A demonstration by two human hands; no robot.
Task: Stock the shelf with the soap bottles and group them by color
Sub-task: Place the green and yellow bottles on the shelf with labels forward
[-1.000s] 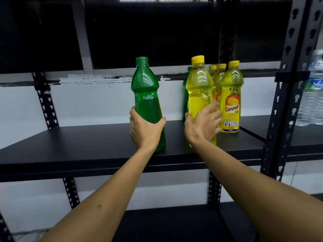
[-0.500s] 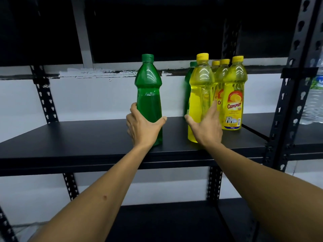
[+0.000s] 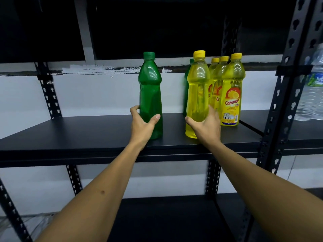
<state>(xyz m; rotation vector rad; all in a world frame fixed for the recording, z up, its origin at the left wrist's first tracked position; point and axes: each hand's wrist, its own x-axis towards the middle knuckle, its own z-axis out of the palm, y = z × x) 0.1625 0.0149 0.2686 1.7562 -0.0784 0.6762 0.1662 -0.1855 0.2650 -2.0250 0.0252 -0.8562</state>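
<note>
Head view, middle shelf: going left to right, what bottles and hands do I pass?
Left hand on the green bottle → right hand on the front yellow bottle → labelled yellow bottle → water bottle at the right edge, past the upright.

Left of the green bottle [image 3: 150, 95] the shelf [image 3: 70, 135] lies open; yellow bottles [image 3: 225, 88] crowd its right.

The yellow plastic soap bottle with a yellow cap [image 3: 231, 89], near the right edge of the shelf, has a label that says "Cammer" in red letters. The smaller print is too tiny to read.
</note>
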